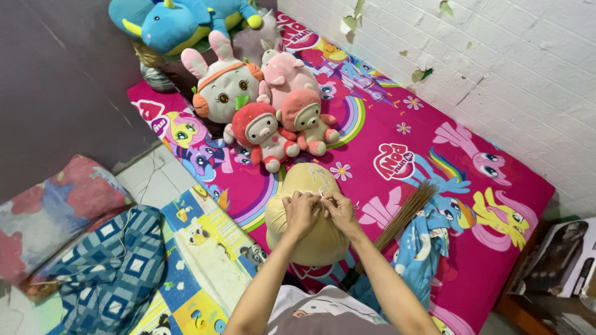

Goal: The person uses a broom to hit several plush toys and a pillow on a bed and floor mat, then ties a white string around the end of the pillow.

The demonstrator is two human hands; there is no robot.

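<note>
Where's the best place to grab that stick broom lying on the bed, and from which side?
Probably the bound, narrow end of the stick broom, near the right hand, coming from above. The sticks bunch tight there, while the far end fans out loose toward the wall.

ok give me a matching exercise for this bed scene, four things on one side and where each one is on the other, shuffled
Things:
1. yellow bolster pillow
2. blue plush toy
3. stick broom
4. blue checked cloth

Places:
A. at the head of the mattress, behind the pink and white plush toys
B. left of the mattress, beside the floral pillow
C. under the left hand and right hand
D. lying on the sheet right of the right forearm

Pairs: 1-C, 2-A, 3-D, 4-B
</note>
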